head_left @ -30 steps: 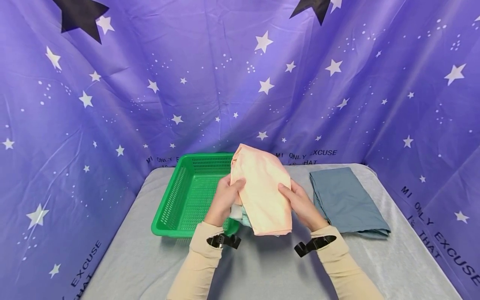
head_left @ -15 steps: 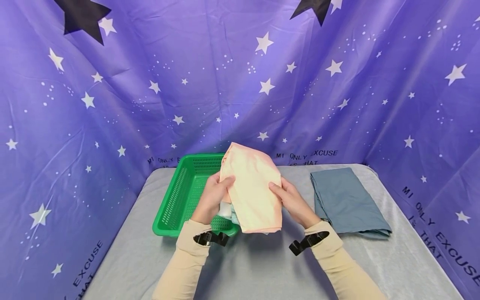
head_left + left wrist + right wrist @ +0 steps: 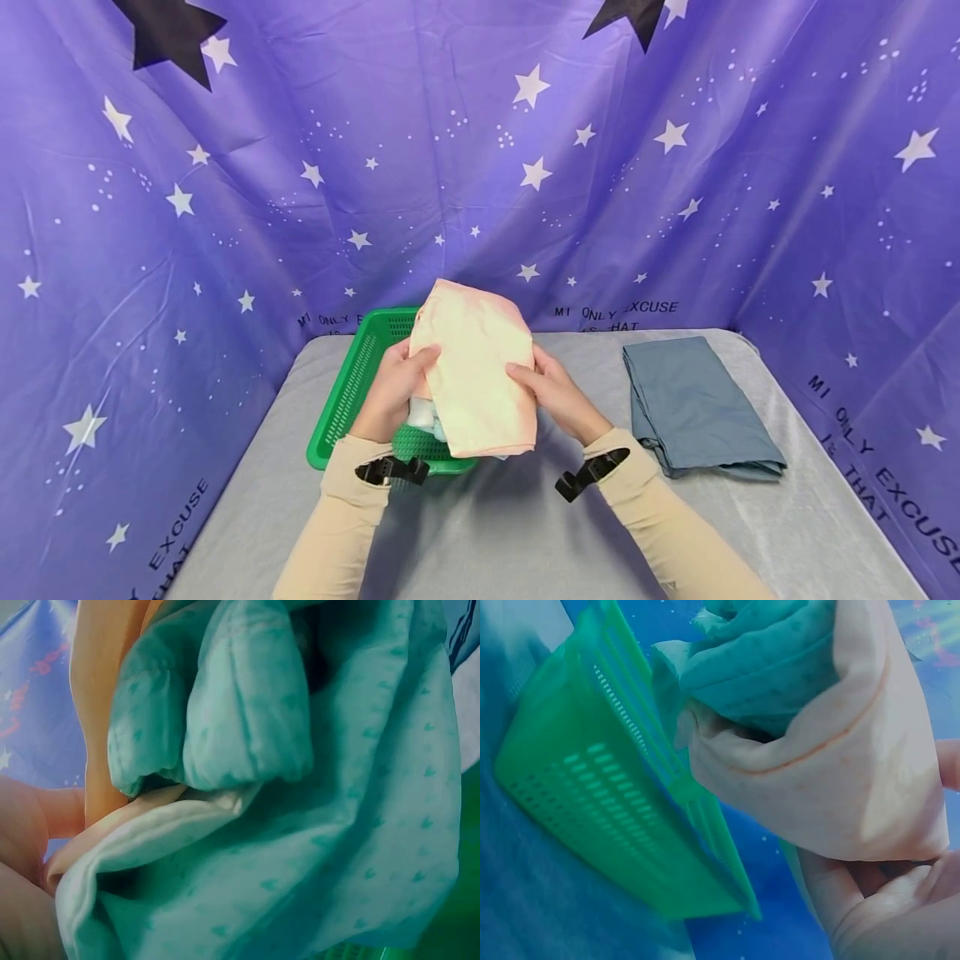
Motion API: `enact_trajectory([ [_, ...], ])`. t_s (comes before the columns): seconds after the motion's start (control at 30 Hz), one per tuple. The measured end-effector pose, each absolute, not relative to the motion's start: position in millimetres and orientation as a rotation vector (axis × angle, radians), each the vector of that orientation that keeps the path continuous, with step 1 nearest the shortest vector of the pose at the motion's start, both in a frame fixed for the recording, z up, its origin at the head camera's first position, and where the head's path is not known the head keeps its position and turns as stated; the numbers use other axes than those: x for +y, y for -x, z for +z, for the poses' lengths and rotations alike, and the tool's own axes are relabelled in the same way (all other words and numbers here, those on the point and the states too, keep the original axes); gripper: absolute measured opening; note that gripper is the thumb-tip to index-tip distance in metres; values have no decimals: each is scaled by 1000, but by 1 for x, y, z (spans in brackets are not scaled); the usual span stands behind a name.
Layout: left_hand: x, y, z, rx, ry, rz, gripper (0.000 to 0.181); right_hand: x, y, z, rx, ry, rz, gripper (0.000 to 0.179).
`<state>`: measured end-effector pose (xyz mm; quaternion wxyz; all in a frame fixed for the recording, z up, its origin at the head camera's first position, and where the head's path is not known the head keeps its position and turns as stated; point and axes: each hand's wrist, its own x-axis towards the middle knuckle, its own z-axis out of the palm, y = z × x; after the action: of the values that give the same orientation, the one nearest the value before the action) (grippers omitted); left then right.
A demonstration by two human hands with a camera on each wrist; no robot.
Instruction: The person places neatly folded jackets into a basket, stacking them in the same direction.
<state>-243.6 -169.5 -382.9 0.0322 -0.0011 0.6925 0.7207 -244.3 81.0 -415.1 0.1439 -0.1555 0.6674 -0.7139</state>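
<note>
A folded peach cloth (image 3: pixel 480 375) is held up between both hands, over the right part of a green plastic basket (image 3: pixel 352 383). Beneath it shows a mint-green cloth with small prints (image 3: pixel 390 780) and a whitish edge; whether the two are joined I cannot tell. My left hand (image 3: pixel 390 387) grips the left side, its thumb on top. On the right side, my right hand (image 3: pixel 558 392) pinches the peach cloth, thumb above and other fingers underneath. In the right wrist view, the mint-green cloth (image 3: pixel 765 675) bulges out of the peach fold, beside the basket (image 3: pixel 622 802).
A folded blue-grey cloth (image 3: pixel 697 408) lies at the right of the table (image 3: pixel 510 533), which has a pale grey cover. Purple curtains with stars (image 3: pixel 480 150) hang behind and along both sides.
Both hands have carried the peach and mint-green cloths leftward, from the basket's right side to over its right part. The basket and the blue-grey cloth stay in place.
</note>
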Motion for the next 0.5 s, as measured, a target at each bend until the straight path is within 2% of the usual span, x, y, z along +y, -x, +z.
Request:
enact_trajectory([
  [0.5,-212,262,-390,2137,159,2161,36,34,259,-428,1879,444,-2097,57],
])
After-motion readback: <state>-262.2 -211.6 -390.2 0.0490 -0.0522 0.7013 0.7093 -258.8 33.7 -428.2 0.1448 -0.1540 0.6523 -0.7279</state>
